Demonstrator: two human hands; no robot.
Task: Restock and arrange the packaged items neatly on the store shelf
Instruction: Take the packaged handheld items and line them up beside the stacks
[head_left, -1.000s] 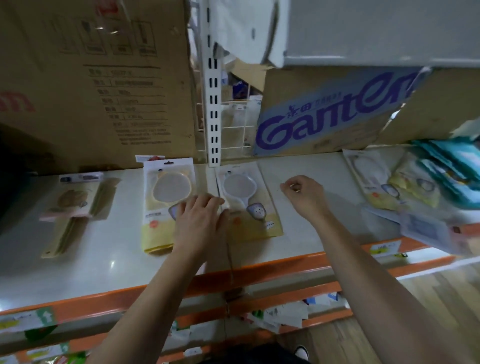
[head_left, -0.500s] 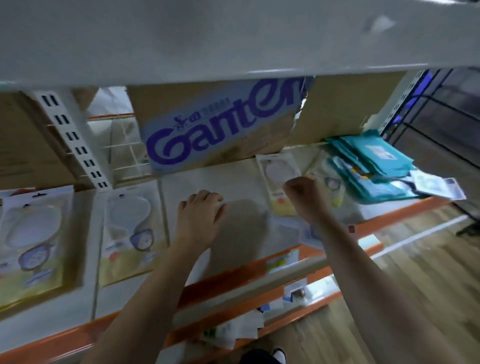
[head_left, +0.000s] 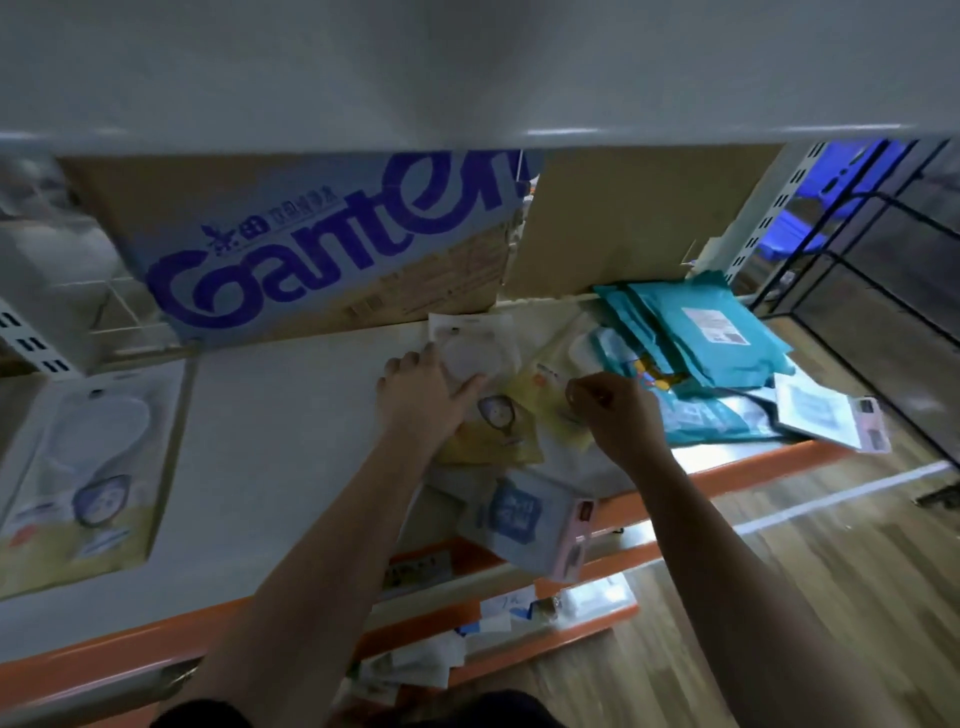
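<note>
A yellow and white packet (head_left: 496, 415) with a round clear window lies on the white shelf (head_left: 291, 415), below the "Ganten" carton. My left hand (head_left: 421, 397) rests at its left edge, thumb stretched across the window, fingers relaxed. A second yellow packet (head_left: 545, 384) lies just right of it, partly under my right hand (head_left: 615, 413). That hand is curled into a fist over it, and nothing shows in its grip. Another such packet (head_left: 78, 467) lies flat at the far left.
The "Ganten" carton (head_left: 322, 249) and a plain carton (head_left: 623, 223) stand at the back. Teal packets (head_left: 711, 332) are heaped at the right end, and a white-blue packet (head_left: 524, 519) overhangs the orange shelf edge (head_left: 727, 475). An upper shelf (head_left: 467, 73) sits close overhead. A black wire rack (head_left: 883, 270) stands right.
The view has swung right along the shelf. My left hand left the bare shelf and now lies on the yellow packet. My right fist moved right over the second packet.
</note>
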